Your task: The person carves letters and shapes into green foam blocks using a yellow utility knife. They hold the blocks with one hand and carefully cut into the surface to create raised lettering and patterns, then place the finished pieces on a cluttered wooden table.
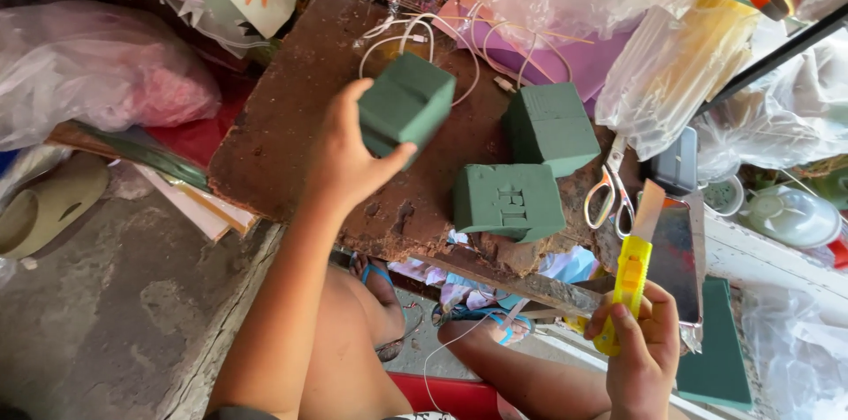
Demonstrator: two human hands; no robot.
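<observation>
Yellow knife [632,274] in right hand [643,355] points upward.

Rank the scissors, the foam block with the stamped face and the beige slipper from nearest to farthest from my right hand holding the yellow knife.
From the right hand:
1. Scissors, just above it on the board's right edge.
2. Stamped foam block, up and left, mid-board.
3. Beige slipper, far left on the floor.
</observation>
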